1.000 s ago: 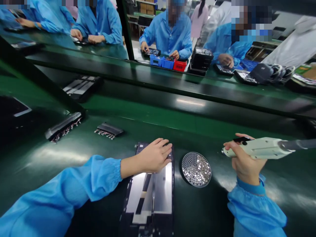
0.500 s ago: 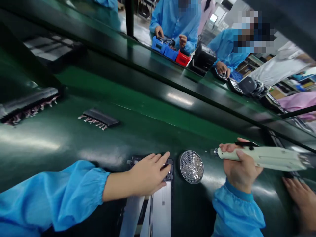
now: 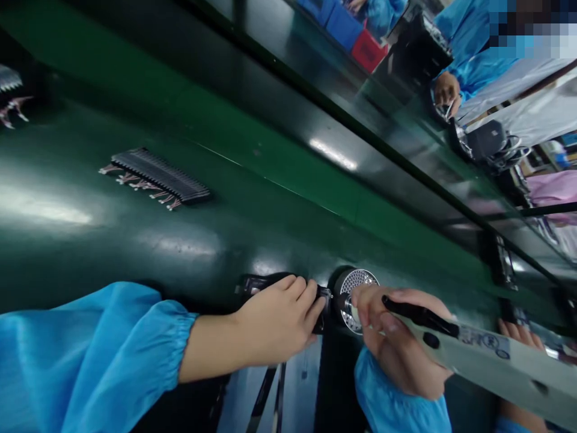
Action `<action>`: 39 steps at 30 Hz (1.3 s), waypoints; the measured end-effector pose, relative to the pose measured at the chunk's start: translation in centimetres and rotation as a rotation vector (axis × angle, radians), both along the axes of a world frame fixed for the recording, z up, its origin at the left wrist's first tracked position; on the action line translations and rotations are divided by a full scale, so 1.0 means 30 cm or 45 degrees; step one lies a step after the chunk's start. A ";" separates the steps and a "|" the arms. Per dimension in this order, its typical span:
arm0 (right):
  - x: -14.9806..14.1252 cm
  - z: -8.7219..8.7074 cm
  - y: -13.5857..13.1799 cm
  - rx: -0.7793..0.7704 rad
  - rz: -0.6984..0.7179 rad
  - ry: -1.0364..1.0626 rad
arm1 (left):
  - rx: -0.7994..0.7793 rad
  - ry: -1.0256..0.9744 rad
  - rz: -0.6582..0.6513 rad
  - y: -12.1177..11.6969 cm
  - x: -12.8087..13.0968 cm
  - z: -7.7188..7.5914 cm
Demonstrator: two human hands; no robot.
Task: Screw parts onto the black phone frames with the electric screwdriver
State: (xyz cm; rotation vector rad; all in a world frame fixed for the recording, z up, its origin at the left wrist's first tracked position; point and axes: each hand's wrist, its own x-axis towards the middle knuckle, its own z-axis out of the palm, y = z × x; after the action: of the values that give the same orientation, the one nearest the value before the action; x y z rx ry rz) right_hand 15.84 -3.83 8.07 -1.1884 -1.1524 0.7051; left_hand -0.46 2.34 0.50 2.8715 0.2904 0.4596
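My right hand [image 3: 401, 337] is wrapped round a pale green electric screwdriver [image 3: 491, 355] with a black lever. The driver's front end is over a round dish [image 3: 358, 279] full of small holes and shiny screws; my fingers hide part of the dish, and I cannot tell whether the bit touches a screw. My left hand [image 3: 282, 316] lies across the upper end of a flat black-framed device [image 3: 256, 285], fingers bent together over its right corner. Below that hand shows the device's pale, shiny panel [image 3: 300, 385] with dark strips.
A row of black parts with wired connectors [image 3: 160, 174] lies at the back left, and another such row [image 3: 9, 84] at the far left. Another person's hand [image 3: 520, 334] is at the right. Across the raised ledge stand blue [image 3: 345, 24] and red [image 3: 369, 48] bins.
My right hand has brought the screwdriver leftward to the screw dish. The fingers of my left hand have drawn together and bent over the device's corner. The view has tilted and shifted.
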 end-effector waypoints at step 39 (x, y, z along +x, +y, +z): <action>0.144 -0.015 -0.058 0.142 -0.170 0.021 | -0.096 0.162 -0.011 0.019 0.022 0.051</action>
State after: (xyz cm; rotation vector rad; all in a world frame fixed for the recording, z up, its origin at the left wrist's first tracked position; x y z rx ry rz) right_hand 20.16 -5.56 7.61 -1.1515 -1.0739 0.5417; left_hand 0.21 2.89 2.02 2.8316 0.3098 0.2586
